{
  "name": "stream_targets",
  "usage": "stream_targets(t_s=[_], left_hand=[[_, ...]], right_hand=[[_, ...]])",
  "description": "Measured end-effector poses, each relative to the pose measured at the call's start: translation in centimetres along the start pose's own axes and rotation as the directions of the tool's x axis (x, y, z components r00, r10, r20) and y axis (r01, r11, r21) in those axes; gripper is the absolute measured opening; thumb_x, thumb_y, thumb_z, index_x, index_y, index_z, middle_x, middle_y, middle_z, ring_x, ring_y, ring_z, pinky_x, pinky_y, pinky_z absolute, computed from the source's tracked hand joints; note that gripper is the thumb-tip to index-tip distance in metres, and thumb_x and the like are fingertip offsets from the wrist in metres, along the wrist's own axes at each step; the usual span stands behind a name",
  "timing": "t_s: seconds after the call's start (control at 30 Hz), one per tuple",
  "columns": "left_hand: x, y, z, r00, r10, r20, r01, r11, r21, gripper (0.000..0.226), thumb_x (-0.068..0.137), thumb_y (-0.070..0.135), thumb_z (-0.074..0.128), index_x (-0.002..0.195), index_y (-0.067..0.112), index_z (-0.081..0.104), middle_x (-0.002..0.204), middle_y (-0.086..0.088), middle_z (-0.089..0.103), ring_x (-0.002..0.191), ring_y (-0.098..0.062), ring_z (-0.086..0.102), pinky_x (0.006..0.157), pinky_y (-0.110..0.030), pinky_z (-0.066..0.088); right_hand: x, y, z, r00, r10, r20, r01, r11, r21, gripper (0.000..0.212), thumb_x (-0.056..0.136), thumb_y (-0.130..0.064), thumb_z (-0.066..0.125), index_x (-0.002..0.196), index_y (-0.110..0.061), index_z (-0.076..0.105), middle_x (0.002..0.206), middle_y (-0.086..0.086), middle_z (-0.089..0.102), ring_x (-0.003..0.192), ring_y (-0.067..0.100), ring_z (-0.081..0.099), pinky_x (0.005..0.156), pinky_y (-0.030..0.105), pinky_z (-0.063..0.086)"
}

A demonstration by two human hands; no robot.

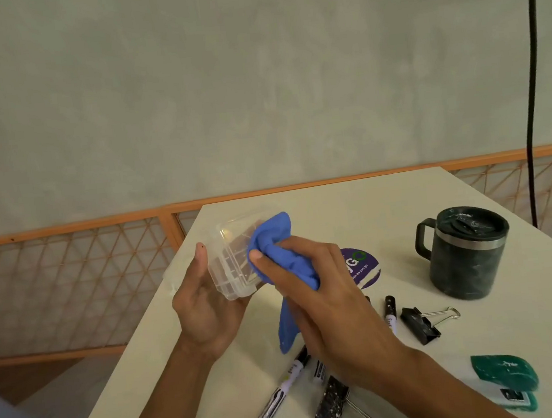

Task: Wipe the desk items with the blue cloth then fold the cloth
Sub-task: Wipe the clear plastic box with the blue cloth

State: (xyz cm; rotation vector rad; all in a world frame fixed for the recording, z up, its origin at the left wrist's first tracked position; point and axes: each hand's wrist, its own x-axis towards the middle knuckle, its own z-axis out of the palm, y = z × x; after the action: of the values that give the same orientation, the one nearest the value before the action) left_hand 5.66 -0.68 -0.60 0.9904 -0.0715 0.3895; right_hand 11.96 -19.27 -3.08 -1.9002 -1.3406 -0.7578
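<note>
My left hand (203, 305) grips a small clear plastic box (232, 261) and holds it tilted above the white desk's (353, 207) left edge. My right hand (321, 292) grips the bunched blue cloth (278, 242) and presses it against the box's upper face. A tail of the cloth hangs down below my right palm. Under my right forearm lie white markers (280, 392) and a black binder clip (332, 403).
A dark lidded mug (466, 253) stands at the right. A purple round sticker (362, 264), another marker (390, 312), a second binder clip (423, 322) and a green tape dispenser (506, 375) lie on the desk. An orange railing (65, 231) runs behind. A black cable (532, 79) hangs at right.
</note>
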Motion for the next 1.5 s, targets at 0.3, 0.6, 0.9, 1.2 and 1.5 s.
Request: stream_targets(t_s=[0.3, 0.6, 0.9, 1.2, 1.5], left_hand=[[0.2, -1.0, 0.3, 1.000, -0.024, 0.007, 0.023, 0.997, 0.069, 0.088, 0.093, 0.065, 0.070, 0.158, 0.008, 0.051, 0.161, -0.024, 0.048, 0.147, -0.044, 0.049, 0.114, -0.058, 0.047], [0.5, -0.8, 0.9, 0.999, 0.038, 0.007, -0.038, 0.979, 0.203, 0.084, 0.095, 0.072, 0.060, 0.155, 0.012, 0.055, 0.156, -0.021, 0.056, 0.143, -0.044, 0.055, 0.112, -0.068, 0.046], [1.1, -1.0, 1.1, 0.981, -0.153, -0.118, 0.162, 0.984, 0.070, 0.100, 0.092, 0.084, 0.052, 0.145, 0.000, 0.063, 0.151, -0.022, 0.061, 0.144, -0.039, 0.055, 0.120, -0.050, 0.046], [1.3, -1.8, 1.3, 0.963, -0.220, -0.152, 0.231, 0.971, 0.056, 0.121, 0.078, 0.090, 0.065, 0.145, -0.010, 0.058, 0.148, -0.030, 0.060, 0.141, -0.039, 0.059, 0.105, -0.043, 0.059], [1.3, -0.9, 0.8, 0.959, -0.204, -0.199, 0.200, 0.979, -0.040, 0.114, 0.083, 0.084, 0.062, 0.144, -0.013, 0.056, 0.144, -0.029, 0.064, 0.133, -0.038, 0.066, 0.111, -0.046, 0.053]], right_hand=[[0.4, -0.4, 0.0, 0.984, 0.177, -0.014, -0.163, 0.932, 0.323, 0.051, 0.114, -0.020, 0.043, 0.162, -0.038, 0.040, 0.166, -0.005, 0.026, 0.151, 0.020, 0.038, 0.114, 0.033, 0.045], [0.1, 1.5, -0.1, 0.980, 0.197, -0.022, -0.189, 0.959, 0.211, 0.061, 0.111, -0.011, 0.053, 0.161, -0.043, 0.040, 0.160, -0.011, 0.039, 0.138, 0.021, 0.045, 0.113, 0.034, 0.043], [0.0, 1.6, 0.0, 0.997, 0.049, -0.064, -0.049, 0.999, -0.007, 0.072, 0.101, -0.001, 0.064, 0.161, -0.035, 0.044, 0.153, 0.005, 0.045, 0.130, 0.032, 0.047, 0.099, 0.044, 0.050], [0.4, 1.5, -0.3, 0.993, 0.058, -0.105, -0.068, 0.993, -0.096, 0.069, 0.099, -0.003, 0.066, 0.160, -0.030, 0.047, 0.151, 0.006, 0.049, 0.124, 0.035, 0.048, 0.097, 0.040, 0.051], [-0.1, 4.3, -0.8, 0.995, 0.064, -0.074, -0.079, 0.972, -0.223, 0.068, 0.090, 0.004, 0.061, 0.149, -0.029, 0.060, 0.150, 0.008, 0.049, 0.121, 0.040, 0.048, 0.091, 0.053, 0.053]])
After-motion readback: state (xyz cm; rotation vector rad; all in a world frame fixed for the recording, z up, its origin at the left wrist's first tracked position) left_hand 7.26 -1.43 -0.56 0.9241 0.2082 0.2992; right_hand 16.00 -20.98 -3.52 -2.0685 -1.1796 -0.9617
